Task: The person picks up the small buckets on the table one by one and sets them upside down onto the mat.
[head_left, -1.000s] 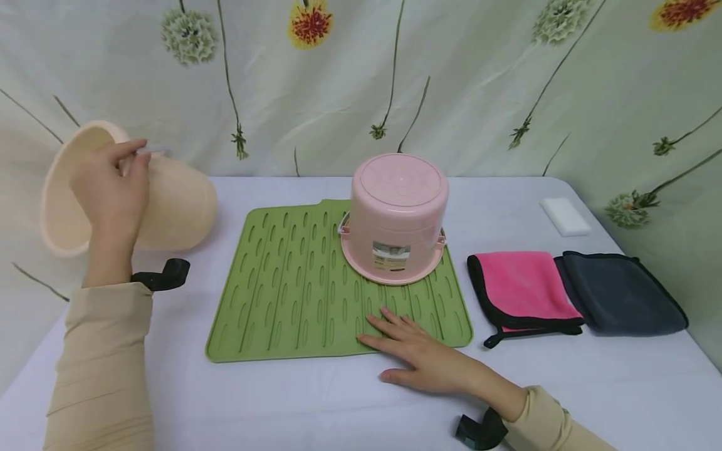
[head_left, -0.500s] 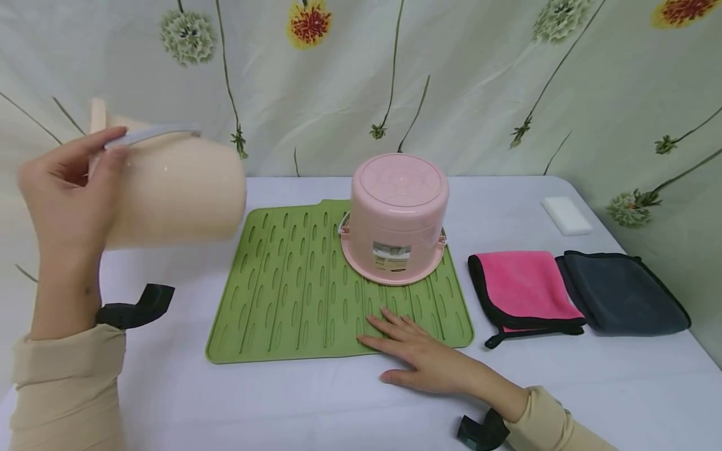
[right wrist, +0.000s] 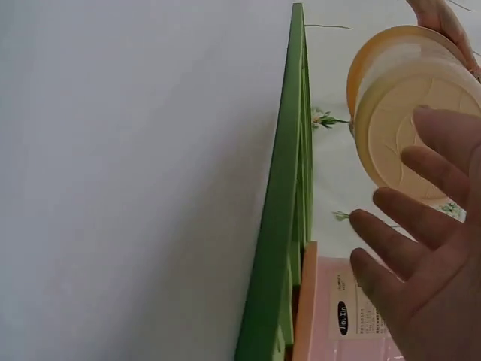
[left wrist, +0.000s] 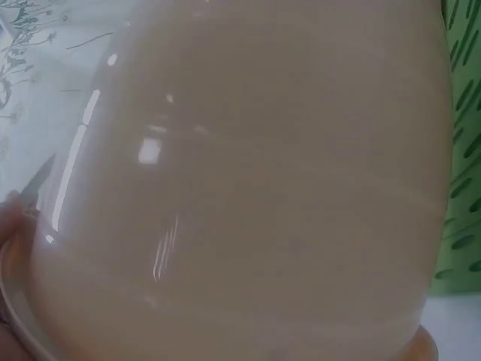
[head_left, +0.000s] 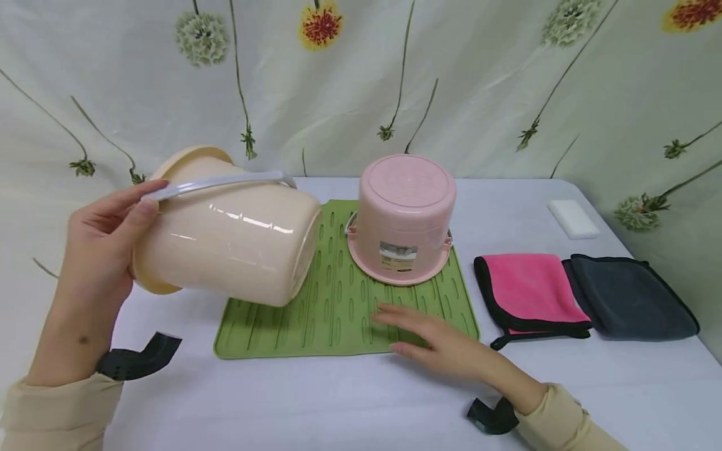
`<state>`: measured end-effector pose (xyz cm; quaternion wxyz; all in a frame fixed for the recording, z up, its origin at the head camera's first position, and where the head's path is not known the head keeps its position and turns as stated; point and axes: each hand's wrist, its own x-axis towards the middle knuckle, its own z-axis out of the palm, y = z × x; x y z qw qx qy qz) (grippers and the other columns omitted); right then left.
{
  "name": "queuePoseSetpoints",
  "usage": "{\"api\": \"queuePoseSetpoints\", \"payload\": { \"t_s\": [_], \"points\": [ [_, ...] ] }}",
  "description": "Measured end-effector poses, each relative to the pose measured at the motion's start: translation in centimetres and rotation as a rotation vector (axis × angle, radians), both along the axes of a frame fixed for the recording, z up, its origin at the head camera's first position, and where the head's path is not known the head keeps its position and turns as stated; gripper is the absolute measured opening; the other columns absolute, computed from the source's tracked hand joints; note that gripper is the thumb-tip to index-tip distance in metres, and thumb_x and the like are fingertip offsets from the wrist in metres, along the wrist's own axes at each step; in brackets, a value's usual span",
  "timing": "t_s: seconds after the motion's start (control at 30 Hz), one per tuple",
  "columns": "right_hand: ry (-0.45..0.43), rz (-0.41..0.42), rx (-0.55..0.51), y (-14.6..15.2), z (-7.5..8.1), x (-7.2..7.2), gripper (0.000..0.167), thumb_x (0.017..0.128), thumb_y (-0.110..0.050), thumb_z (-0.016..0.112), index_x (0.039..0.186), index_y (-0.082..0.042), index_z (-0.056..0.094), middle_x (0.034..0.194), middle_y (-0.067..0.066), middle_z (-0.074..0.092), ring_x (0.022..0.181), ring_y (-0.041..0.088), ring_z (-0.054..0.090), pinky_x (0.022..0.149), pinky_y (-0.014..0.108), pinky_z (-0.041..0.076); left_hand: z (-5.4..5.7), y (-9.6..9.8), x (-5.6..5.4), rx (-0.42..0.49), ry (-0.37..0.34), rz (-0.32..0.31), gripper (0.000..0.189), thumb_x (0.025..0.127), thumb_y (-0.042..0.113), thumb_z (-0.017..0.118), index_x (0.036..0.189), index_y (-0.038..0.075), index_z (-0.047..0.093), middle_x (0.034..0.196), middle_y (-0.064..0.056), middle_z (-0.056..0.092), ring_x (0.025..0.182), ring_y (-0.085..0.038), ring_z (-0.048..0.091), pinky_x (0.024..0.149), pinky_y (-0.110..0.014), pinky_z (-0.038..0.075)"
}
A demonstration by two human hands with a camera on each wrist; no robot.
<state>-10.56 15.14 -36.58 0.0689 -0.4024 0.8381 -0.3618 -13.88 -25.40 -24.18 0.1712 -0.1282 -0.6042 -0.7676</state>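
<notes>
My left hand [head_left: 101,250] grips a cream plastic bucket [head_left: 237,244] near its rim, pinching the pale handle [head_left: 214,183] between thumb and fingers. The bucket lies on its side in the air, base toward the right, over the left part of a green ribbed mat [head_left: 338,335]; it fills the left wrist view. A pink bucket [head_left: 406,188] stands upside down on the mat's right half. Just above the mat's front edge hovers my right hand [head_left: 442,341], fingers extended and holding nothing. In the right wrist view its spread fingers overlap the cream bucket's base [right wrist: 391,135].
Right of the mat lie a folded pink cloth [head_left: 530,285] with black edging and a folded dark grey cloth [head_left: 632,297]. A white block [head_left: 573,219] sits near the table's far right corner. Behind the table hangs a flowered curtain [head_left: 338,94].
The cream bucket has swung from the far left toward the right and nearer, now partly over the mat, in my left hand. My right hand has lifted off the mat.
</notes>
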Motion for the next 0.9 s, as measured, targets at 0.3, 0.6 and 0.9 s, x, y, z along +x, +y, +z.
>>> {"api": "queuePoseSetpoints", "payload": {
  "t_s": [0.3,0.6,0.9],
  "points": [
    [0.240,-0.002,-0.334,-1.2,3.3,-1.8,0.064,0.093,-0.028,0.060,0.148,-0.018,0.030,0.150,0.008,0.026,0.135,0.029,0.025,0.103,0.050,0.026,-2.5,1.3,0.6,0.027,0.037,-0.234,0.024,0.093,-0.003,0.053,0.114,-0.005,0.065,0.106,-0.011,0.061,0.088,-0.018,0.061,0.065,-0.026,0.053],
    [0.289,0.120,-0.389,-3.0,4.3,-2.5,0.089,0.081,-0.051,0.064,0.151,-0.030,0.014,0.154,0.012,0.011,0.137,0.034,0.015,0.104,0.050,0.024,-4.5,2.7,0.0,0.106,0.132,-0.589,0.023,0.092,0.007,0.059,0.112,0.000,0.067,0.107,-0.010,0.064,0.090,-0.017,0.063,0.067,-0.027,0.053],
    [0.342,0.134,-0.579,-3.7,4.3,-2.1,0.063,0.085,-0.045,0.062,0.142,-0.027,0.042,0.137,0.021,0.036,0.124,0.035,0.037,0.098,0.044,0.036,-5.8,3.6,0.0,0.170,0.081,-0.584,0.024,0.093,0.009,0.058,0.115,0.003,0.067,0.112,-0.008,0.062,0.097,-0.016,0.058,0.068,-0.024,0.052]
  ]
}}
